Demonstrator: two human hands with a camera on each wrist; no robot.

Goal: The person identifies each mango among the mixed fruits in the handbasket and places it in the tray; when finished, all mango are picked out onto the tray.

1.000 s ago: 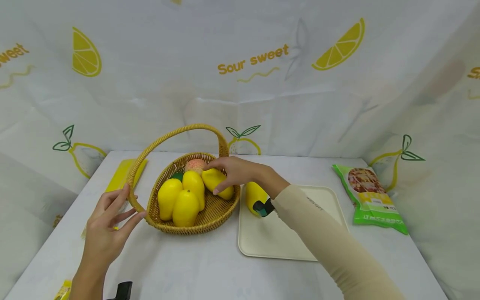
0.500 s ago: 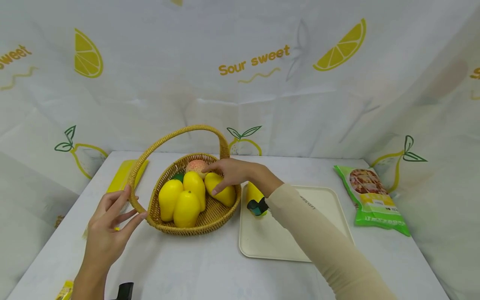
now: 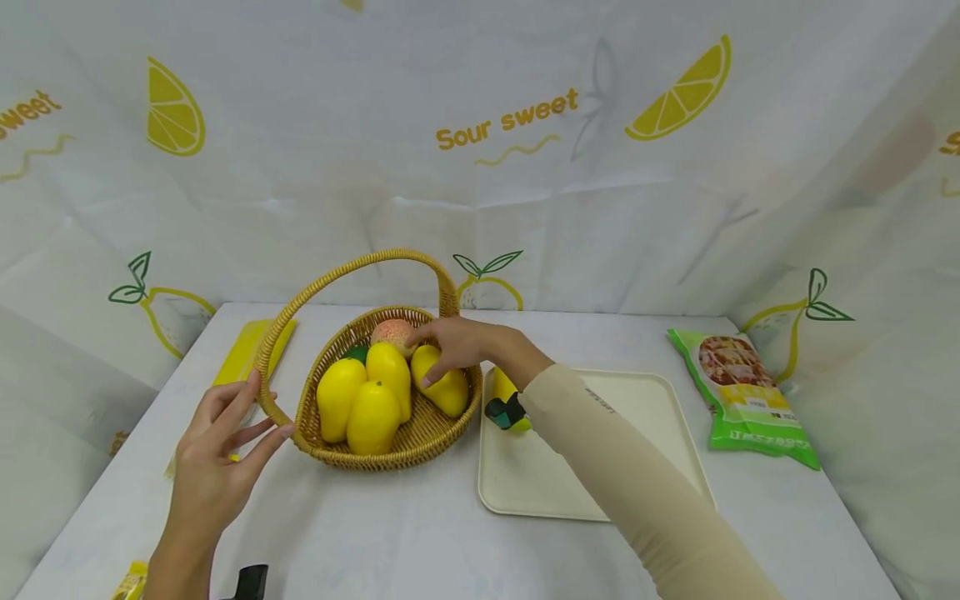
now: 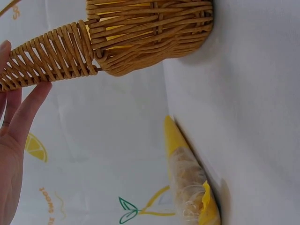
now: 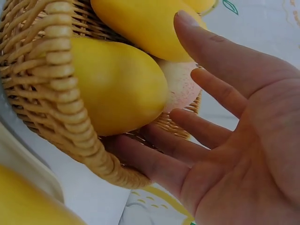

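Though spread, right grip (image 5: 239, 150) beside mango (image 5: 117, 89)

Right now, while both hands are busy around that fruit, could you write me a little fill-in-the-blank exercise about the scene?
1. The person grips the basket handle with the ____ hand.
2. Counting the one beside the right hand, ____ yellow fruits show inside the basket.
3. The fruit that shows on the pale tray is coloured ____.
4. In the head view, the green-edged packet lies to the ____ of the tray.

Missing words: left; four; yellow; right.
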